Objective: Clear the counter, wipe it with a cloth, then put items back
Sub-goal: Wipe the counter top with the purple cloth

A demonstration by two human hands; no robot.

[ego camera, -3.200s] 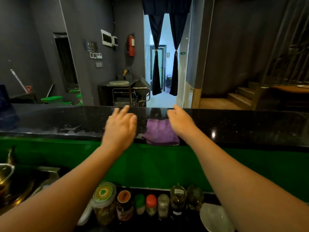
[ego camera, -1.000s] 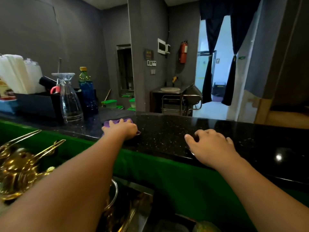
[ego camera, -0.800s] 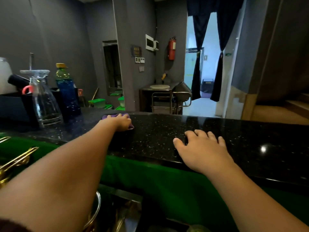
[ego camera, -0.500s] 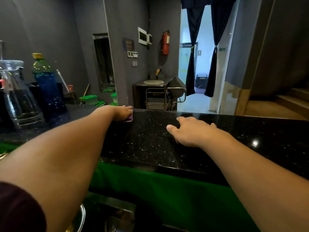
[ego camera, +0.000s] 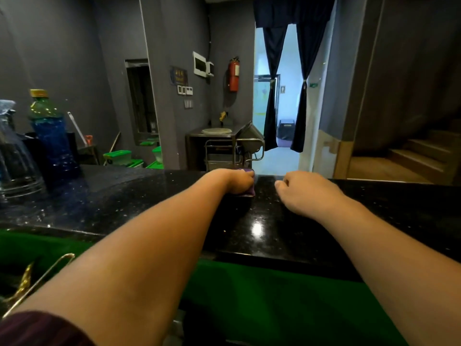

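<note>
Black speckled stone surface [ego camera: 274,228], glossy; a light glare is reflected at centre frame. At far left a clear glass carafe [ego camera: 17,166] and a yellow-capped bottle [ego camera: 53,143] are stood on it, side by side. At centre a purple cloth [ego camera: 250,191] is gripped against it by the left hand [ego camera: 237,182]. The right hand [ego camera: 306,191], fingers curled, is rested just beside.

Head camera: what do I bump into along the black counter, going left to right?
Glass carafe → blue bottle with a yellow cap → left hand holding the purple cloth → right hand, fingers curled, on the counter.
</note>
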